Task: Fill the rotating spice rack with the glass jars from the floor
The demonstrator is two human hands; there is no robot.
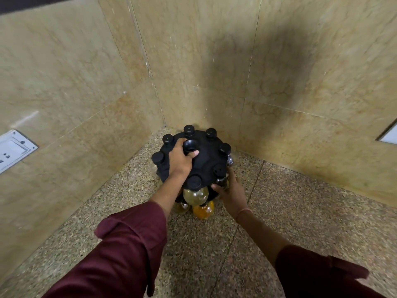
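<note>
The black rotating spice rack (206, 155) stands on the floor in the corner of two walls. Several black-capped glass jars sit around its top tier. My left hand (179, 160) grips the centre knob (190, 146) on top of the rack. At the rack's front right side, my right hand (231, 192) is curled around a glass jar on the lower tier, which it mostly hides. A jar of pale yellow contents (196, 195) hangs at the front, with an orange-filled jar (203, 210) below it.
Beige marble walls close in the corner behind and to both sides of the rack. The floor (279, 211) is speckled stone. A white switch plate (12, 148) is on the left wall. Maroon sleeves cover both forearms.
</note>
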